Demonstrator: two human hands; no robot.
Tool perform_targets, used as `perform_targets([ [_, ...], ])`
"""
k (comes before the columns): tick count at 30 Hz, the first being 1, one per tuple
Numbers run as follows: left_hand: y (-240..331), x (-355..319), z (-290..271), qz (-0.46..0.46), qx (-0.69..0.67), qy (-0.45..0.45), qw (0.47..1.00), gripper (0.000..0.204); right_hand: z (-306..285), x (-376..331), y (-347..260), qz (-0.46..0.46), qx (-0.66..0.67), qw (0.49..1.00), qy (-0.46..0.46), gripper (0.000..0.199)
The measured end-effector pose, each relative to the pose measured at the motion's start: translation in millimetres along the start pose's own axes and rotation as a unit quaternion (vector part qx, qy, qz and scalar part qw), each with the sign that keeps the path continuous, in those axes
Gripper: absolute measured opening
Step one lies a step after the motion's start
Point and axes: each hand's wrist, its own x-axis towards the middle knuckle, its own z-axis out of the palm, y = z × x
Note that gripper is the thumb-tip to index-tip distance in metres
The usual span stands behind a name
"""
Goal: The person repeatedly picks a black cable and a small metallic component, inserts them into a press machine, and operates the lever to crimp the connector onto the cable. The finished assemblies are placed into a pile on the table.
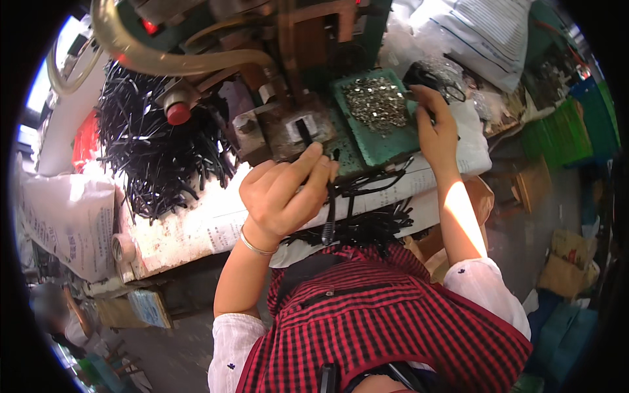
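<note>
My left hand (283, 195) is closed in a pinch on a black cord (329, 213) with a ribbed sleeve at its lower end. A black end piece (303, 131) lies over the pale metal die block (319, 124) of a bench press, just beyond my fingertips. At the right rim of a green tray (368, 154), my right hand (438, 124) has its thumb and forefinger apart, with nothing visible between them. Small shiny metal pieces (377, 103) are heaped in the tray.
A large pile of black cords (160, 144) lies at left, beside a red push button (177, 113). More black cords (367, 229) lie at the bench's front edge. A thick hose (177, 63) crosses above. White sacks (69, 219) and a tape roll (123, 248) stand left.
</note>
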Motion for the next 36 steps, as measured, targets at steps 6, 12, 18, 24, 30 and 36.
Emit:
perform_targets([
  [6, 0.0, 3.8, 3.2, -0.001, -0.013, 0.013, 1.0, 0.026, -8.5, -27.4, 13.8, -0.014, -0.165, 0.98, -0.108, 0.018],
  [12, 9.5, -1.5, -9.1, -0.068, -0.035, -0.002, 0.997, 0.027, 22.5, -34.2, -0.5, -0.06, -0.307, 0.945, -0.091, 0.009],
  [18, 39.9, -56.0, -60.1, -0.178, -0.013, -0.05, 0.983, 0.023, 15.8, -49.4, 4.4, -0.005, -0.267, 0.962, -0.054, 0.009],
  [24, -36.6, -64.9, -128.0, -0.372, 0.162, 0.046, 0.913, 0.021, 17.8, -37.9, -11.7, -0.027, -0.15, 0.988, -0.021, 0.009],
  [30, -110.6, -83.8, -52.3, -0.368, 0.285, -0.168, 0.869, 0.024, 61.0, -20.7, -35.5, -0.084, -0.12, 0.989, -0.035, 0.01],
  [36, -114.9, -166.0, -39.4, -0.464, 0.25, -0.215, 0.822, 0.021, 12.0, -50.8, 7.2, -0.033, -0.178, 0.983, -0.004, 0.014],
])
